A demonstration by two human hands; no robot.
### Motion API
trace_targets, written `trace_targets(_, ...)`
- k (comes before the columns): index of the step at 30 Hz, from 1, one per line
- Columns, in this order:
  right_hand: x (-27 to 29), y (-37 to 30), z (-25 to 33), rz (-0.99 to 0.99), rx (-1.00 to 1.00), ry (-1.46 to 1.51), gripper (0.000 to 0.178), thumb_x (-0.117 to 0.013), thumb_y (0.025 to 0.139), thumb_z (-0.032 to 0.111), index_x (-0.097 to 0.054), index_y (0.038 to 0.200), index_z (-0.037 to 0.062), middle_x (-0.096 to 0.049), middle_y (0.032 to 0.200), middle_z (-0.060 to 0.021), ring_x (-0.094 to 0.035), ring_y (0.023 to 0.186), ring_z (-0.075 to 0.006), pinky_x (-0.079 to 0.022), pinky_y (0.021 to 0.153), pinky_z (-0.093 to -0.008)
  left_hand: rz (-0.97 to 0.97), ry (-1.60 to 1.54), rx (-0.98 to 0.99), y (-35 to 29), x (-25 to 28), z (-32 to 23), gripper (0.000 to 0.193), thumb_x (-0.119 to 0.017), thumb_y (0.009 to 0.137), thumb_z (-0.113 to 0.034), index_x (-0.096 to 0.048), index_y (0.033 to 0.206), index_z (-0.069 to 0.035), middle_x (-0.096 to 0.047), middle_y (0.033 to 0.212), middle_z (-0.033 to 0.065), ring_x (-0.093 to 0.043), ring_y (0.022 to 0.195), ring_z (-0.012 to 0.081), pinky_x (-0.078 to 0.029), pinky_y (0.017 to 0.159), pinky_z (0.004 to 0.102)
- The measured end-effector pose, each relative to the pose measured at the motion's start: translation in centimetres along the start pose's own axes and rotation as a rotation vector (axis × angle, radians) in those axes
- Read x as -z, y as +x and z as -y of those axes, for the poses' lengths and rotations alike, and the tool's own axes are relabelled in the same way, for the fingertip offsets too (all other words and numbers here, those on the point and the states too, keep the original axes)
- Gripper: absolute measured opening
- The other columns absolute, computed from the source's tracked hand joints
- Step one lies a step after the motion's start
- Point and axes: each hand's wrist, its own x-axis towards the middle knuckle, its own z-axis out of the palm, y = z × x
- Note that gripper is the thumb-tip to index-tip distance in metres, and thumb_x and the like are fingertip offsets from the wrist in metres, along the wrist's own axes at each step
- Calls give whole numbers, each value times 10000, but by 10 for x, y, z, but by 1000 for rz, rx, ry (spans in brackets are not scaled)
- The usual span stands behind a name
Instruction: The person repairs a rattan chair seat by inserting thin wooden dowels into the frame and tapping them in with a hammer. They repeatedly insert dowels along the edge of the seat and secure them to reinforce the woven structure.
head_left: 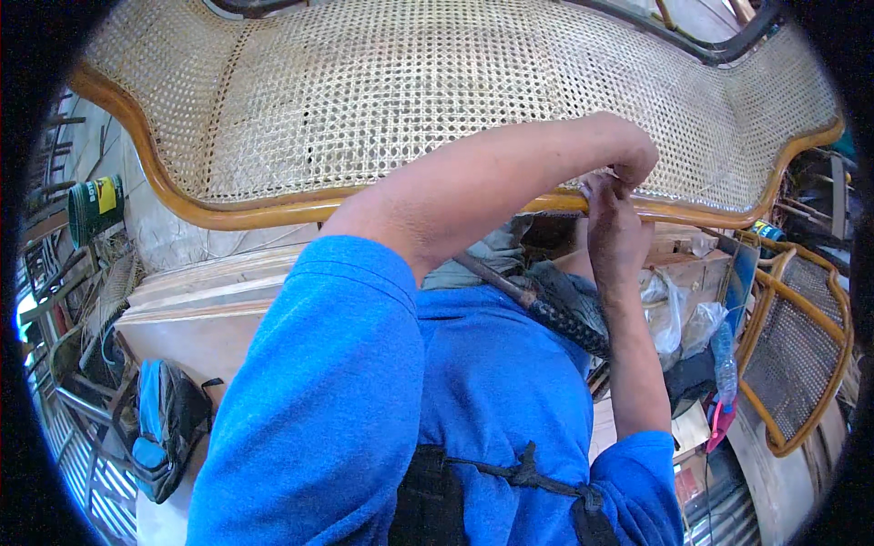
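Observation:
A woven cane panel (428,82) in a curved brown wooden frame (255,217) lies before me. My left arm reaches across it to the right, and my left hand (630,150) bends down at the frame's near edge, its fingers closed and mostly hidden. Just below, my right hand (614,214) comes up from my lap side with thumb and fingers pinched together, meeting the left fingertips at the frame's edge. Whatever the two hands pinch is too small or too covered to make out. Across my lap rests a dark rod with a black patterned grip (569,326).
Stacked wooden boards (209,291) lie at left, with a blue and black backpack (164,428) nearby. A green can (96,207) stands far left. At right are a cane-backed chair (797,346), clear plastic bags (669,314) and a plastic bottle (725,364).

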Motion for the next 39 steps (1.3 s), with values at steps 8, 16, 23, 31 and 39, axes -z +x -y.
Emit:
trace_targets(8,-6,-1,-6,32,-2,34,131,-521,872,165,-613,959,129,-640,917,-96,-625,812,-292,-488,657,-386,15,-24,-17,-3,2,0,225,-646,690,-168,-685,850,-15,-660,812,132,-565,682,237,-456,642,393)
trace_targets(16,0,6,-6,206,22,-77,146,-480,884,193,-570,967,112,-598,969,-146,-605,853,-346,-461,676,-449,13,-32,-47,0,-2,9,239,-646,669,-169,-684,852,-21,-665,797,129,-554,657,232,-457,633,400)
trace_targets(23,-1,25,-13,411,-14,107,121,-482,873,145,-546,922,55,-570,937,-189,-567,856,-399,-452,711,-458,7,-84,-7,-3,1,15,229,-645,658,-171,-692,853,-60,-655,749,104,-543,635,209,-446,604,390)
trace_targets(31,-13,14,-20,273,108,189,98,-493,825,78,-543,890,24,-550,925,-213,-554,882,-397,-455,700,-457,12,-31,34,5,-1,14,202,-663,686,-205,-682,828,-63,-617,660,76,-526,564,189,-442,521,384)
trace_targets(39,5,-44,22,363,-104,541,262,-574,791,116,-535,1029,14,-575,960,-160,-577,852,-362,-483,712,-416,-15,-45,-22,-14,6,2,229,-668,668,-196,-655,820,-25,-608,650,85,-524,568,187,-434,544,377)
